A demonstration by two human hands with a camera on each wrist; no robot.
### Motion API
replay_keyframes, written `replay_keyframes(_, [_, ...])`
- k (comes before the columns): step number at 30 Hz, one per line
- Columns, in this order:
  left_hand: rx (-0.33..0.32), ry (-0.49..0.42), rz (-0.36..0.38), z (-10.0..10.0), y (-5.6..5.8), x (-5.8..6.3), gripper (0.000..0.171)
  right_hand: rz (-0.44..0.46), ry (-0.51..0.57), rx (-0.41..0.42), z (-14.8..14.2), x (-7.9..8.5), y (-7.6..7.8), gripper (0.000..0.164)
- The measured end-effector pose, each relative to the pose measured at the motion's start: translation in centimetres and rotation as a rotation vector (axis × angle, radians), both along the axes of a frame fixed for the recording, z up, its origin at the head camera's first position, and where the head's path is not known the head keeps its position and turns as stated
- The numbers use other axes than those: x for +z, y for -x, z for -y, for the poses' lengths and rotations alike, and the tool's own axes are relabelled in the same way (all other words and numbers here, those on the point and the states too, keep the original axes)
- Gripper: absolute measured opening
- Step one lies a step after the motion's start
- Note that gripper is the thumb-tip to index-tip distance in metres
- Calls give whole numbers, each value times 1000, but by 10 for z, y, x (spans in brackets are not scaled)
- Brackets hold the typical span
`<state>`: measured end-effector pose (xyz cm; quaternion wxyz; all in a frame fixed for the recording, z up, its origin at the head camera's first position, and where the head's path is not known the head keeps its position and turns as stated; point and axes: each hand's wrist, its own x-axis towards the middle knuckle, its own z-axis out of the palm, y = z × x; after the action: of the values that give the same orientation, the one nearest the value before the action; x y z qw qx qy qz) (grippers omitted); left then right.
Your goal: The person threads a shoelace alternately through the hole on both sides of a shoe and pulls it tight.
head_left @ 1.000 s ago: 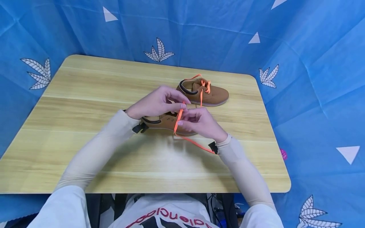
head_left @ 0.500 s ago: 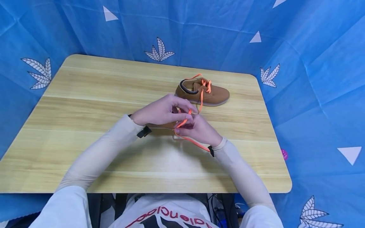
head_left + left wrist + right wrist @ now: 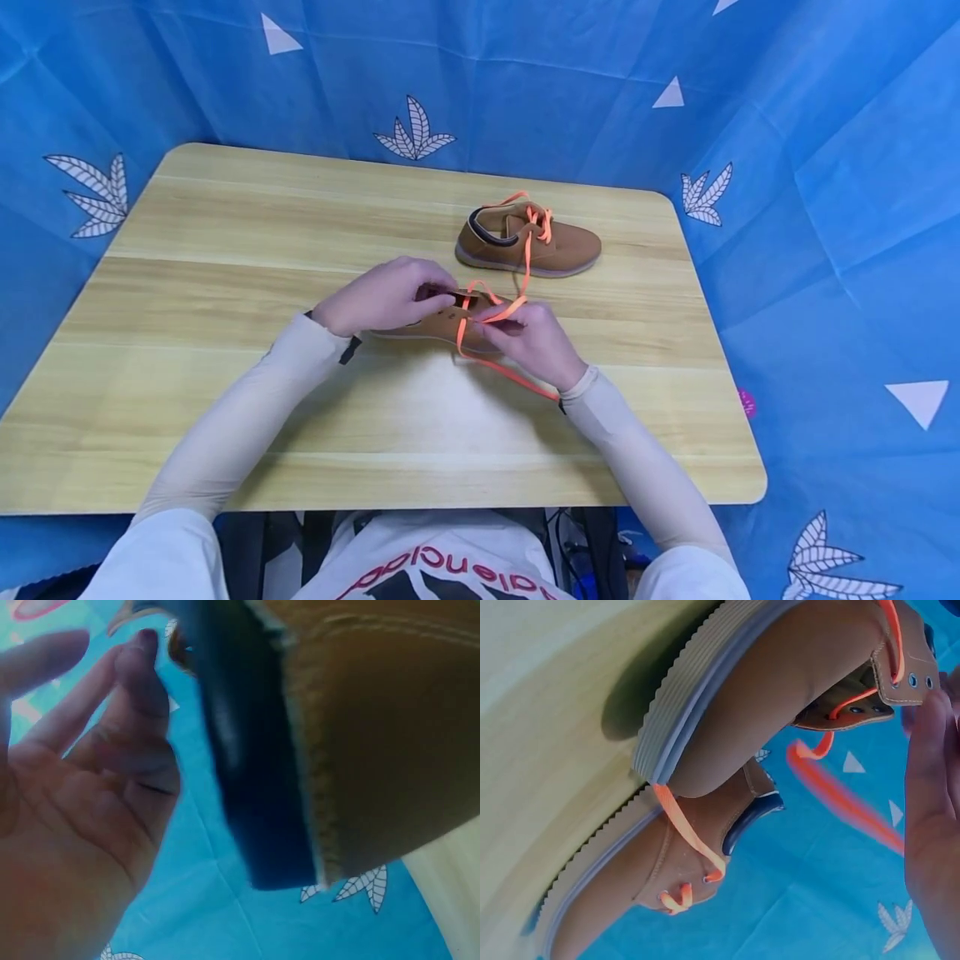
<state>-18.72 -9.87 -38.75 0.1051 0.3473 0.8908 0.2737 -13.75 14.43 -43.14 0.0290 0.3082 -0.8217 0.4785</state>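
Observation:
A brown low shoe [image 3: 438, 323] stands sideways near the table's middle, partly hidden by both hands. My left hand [image 3: 386, 296] is over its opening, fingertips right at the eyelet flap; in the left wrist view the thumb is apart from the fingers, beside the dark padded collar [image 3: 247, 765]. With its fingertips my right hand [image 3: 536, 337] pinches an orange shoelace [image 3: 508, 312] over the laced part of the shoe. Several metal eyelets [image 3: 913, 680] show in the right wrist view, with lace through some of them. Another end of lace trails under my right wrist.
Behind the hands sits a matching brown shoe [image 3: 573, 248] with an orange lace tied through it, one lace end hanging toward the near shoe. The wooden table [image 3: 262, 208] has a blue patterned cloth [image 3: 525, 100] hanging behind and beside it.
My left hand has moved left, away from the lace and onto the shoe's opening. My right hand keeps the lace, now drawn out in a loop from the shoe.

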Motion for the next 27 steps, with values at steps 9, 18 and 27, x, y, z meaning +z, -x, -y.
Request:
replay_keyframes(9, [-55,19,154,10,5,-10,23,-259,-81,52,16,-6,5,12])
replay_keyframes(18, [-118,-7,303,13,22,-10,31,-471,-176,32,21,-17,9,14])
replay_keyframes(27, [-241,82,351,8,35,-8,26,-555,-234,-14,25,-23,9,15])
